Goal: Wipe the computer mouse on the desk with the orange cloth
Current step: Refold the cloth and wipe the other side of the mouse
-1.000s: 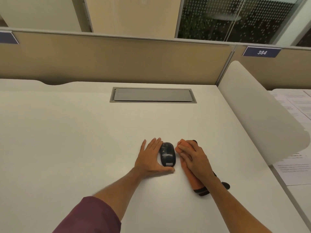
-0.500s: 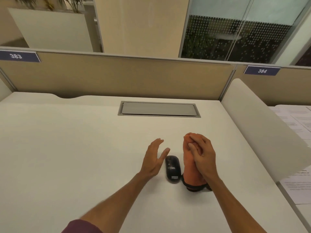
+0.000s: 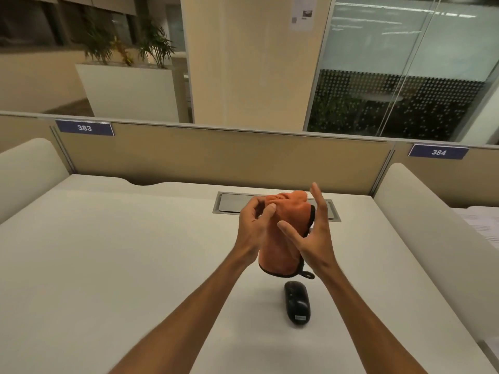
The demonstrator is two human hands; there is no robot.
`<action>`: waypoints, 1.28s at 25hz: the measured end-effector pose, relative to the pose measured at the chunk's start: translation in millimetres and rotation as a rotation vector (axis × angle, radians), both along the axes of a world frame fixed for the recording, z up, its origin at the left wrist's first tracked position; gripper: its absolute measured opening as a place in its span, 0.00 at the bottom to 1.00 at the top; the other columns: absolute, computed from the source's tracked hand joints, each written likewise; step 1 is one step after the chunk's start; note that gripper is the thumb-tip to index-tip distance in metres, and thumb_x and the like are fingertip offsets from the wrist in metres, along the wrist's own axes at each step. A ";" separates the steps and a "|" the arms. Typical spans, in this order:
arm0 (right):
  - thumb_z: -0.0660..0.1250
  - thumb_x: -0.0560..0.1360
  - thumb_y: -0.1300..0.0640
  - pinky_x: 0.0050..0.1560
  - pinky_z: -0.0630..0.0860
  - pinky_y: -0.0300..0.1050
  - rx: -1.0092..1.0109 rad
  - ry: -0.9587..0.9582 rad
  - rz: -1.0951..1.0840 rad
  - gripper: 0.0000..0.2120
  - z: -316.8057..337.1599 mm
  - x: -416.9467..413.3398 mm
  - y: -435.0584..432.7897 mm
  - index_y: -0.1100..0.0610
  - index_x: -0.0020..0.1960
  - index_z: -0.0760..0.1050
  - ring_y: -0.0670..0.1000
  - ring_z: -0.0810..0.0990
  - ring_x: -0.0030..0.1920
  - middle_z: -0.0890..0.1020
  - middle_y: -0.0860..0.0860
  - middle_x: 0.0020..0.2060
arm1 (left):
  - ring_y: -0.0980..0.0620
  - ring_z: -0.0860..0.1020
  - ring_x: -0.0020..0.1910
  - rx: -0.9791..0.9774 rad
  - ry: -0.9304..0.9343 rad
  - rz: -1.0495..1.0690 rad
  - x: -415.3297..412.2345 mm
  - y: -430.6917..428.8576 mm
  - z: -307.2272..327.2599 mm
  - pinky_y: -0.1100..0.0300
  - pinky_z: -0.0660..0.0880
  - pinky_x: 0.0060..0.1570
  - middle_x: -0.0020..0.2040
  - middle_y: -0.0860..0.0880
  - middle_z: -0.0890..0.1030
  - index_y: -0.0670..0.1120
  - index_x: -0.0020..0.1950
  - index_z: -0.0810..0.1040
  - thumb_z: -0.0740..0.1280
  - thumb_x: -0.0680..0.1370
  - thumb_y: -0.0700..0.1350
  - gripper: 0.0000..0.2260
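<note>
Above the tabletop [image 3: 108,252], about mid-width, both hands hold the orange cloth [image 3: 283,238] up in the air. Left hand [image 3: 253,228]: grip pinching the cloth's upper left, thumb and fingertips pressed on the fabric. Cloth hangs bunched, black-trimmed lower edge and a small loop at the bottom. Right hand [image 3: 316,238]: grip spread, fingers splayed, palm against the cloth's right side (more cradling than clamping). Computer mouse [image 3: 297,303] lies on the tabletop toward the near edge, just below the hanging cloth and apart from it, no hand on it.

Step in hand, as I read it: regrouping the cloth into a wiping pad.

Doing it well:
- fold to a flat orange face, trim and loop tucked away
- bring it down with the right hand, left hand steadies the mouse from its side (light body, will likely skid on a smooth top)
- wipe along its length, then the flanks
</note>
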State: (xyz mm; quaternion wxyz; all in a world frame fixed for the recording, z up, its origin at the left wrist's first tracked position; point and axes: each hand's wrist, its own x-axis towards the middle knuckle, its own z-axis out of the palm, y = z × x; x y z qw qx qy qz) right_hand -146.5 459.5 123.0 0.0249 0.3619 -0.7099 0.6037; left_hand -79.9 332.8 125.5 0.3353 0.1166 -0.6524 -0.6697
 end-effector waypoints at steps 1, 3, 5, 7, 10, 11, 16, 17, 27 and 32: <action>0.76 0.62 0.37 0.59 0.73 0.30 -0.052 -0.135 0.065 0.51 5.2 -0.5 -2.1 0.36 0.75 0.49 0.39 0.69 0.67 0.62 0.40 0.73 | 0.57 0.79 0.45 -0.011 0.007 -0.027 4.5 -3.7 6.4 0.61 0.77 0.49 0.45 0.51 0.82 0.48 0.48 0.78 0.64 0.81 0.42 0.05; 0.79 0.60 0.42 0.54 0.77 0.33 -0.097 -0.302 0.208 0.51 11.7 -4.0 -5.6 0.37 0.75 0.53 0.42 0.77 0.62 0.71 0.42 0.68 | 0.58 0.79 0.45 -0.053 0.012 -0.080 12.2 -10.3 16.3 0.62 0.77 0.48 0.44 0.55 0.82 0.47 0.50 0.78 0.63 0.81 0.45 0.05; 0.78 0.63 0.51 0.49 0.79 0.36 -0.070 -0.295 0.286 0.35 16.8 -8.5 -10.1 0.45 0.68 0.70 0.46 0.81 0.57 0.81 0.43 0.57 | 0.59 0.78 0.45 -0.090 0.026 -0.084 17.9 -19.4 22.1 0.63 0.76 0.48 0.43 0.58 0.81 0.47 0.51 0.78 0.64 0.82 0.45 0.04; 0.77 0.65 0.52 0.46 0.80 0.37 -0.064 -0.274 0.297 0.23 21.8 -8.2 -16.1 0.47 0.58 0.76 0.47 0.82 0.53 0.84 0.42 0.50 | 0.57 0.79 0.47 -0.099 0.034 -0.062 22.9 -28.6 22.9 0.62 0.76 0.49 0.45 0.55 0.81 0.47 0.52 0.77 0.64 0.81 0.48 0.05; 0.77 0.66 0.50 0.44 0.80 0.37 -0.085 -0.270 0.297 0.15 25.5 -1.8 -24.9 0.46 0.51 0.78 0.45 0.84 0.48 0.84 0.41 0.44 | 0.53 0.79 0.51 -0.067 -0.011 0.007 25.5 -33.1 17.3 0.61 0.77 0.49 0.50 0.49 0.81 0.47 0.54 0.77 0.64 0.82 0.51 0.08; 0.76 0.66 0.50 0.43 0.80 0.37 -0.081 -0.260 0.275 0.13 24.8 0.5 -29.2 0.47 0.49 0.78 0.44 0.84 0.46 0.84 0.42 0.42 | 0.53 0.79 0.51 -0.068 -0.024 0.056 25.5 -32.6 14.5 0.63 0.77 0.48 0.51 0.49 0.80 0.47 0.55 0.76 0.63 0.82 0.50 0.08; 0.77 0.68 0.49 0.38 0.78 0.36 -0.008 -0.140 -0.037 0.16 19.1 12.0 -49.1 0.58 0.45 0.75 0.47 0.80 0.39 0.81 0.50 0.38 | 0.55 0.74 0.58 -0.297 -0.004 0.352 27.8 -23.1 -3.7 0.62 0.74 0.56 0.58 0.54 0.76 0.53 0.62 0.73 0.62 0.82 0.53 0.10; 0.77 0.69 0.49 0.36 0.77 0.35 0.005 -0.114 -0.116 0.17 18.9 15.8 -52.0 0.59 0.44 0.74 0.47 0.79 0.36 0.80 0.50 0.36 | 0.55 0.73 0.61 -0.333 -0.011 0.310 27.7 -19.4 -9.3 0.60 0.73 0.59 0.60 0.54 0.76 0.53 0.64 0.73 0.61 0.81 0.57 0.14; 0.73 0.73 0.48 0.51 0.79 0.39 -0.008 -0.130 0.011 0.19 8.7 18.5 -56.4 0.51 0.61 0.76 0.43 0.80 0.53 0.81 0.43 0.54 | 0.46 0.81 0.48 0.470 0.025 0.033 28.6 -36.3 2.0 0.54 0.80 0.46 0.49 0.42 0.83 0.42 0.57 0.78 0.63 0.82 0.49 0.12; 0.74 0.70 0.43 0.49 0.81 0.45 0.117 -0.294 0.111 0.15 2.9 11.9 -53.9 0.51 0.51 0.79 0.49 0.83 0.48 0.84 0.47 0.45 | 0.41 0.79 0.54 0.420 0.017 0.029 26.6 -38.4 -0.7 0.44 0.78 0.58 0.59 0.38 0.78 0.47 0.61 0.75 0.61 0.80 0.53 0.14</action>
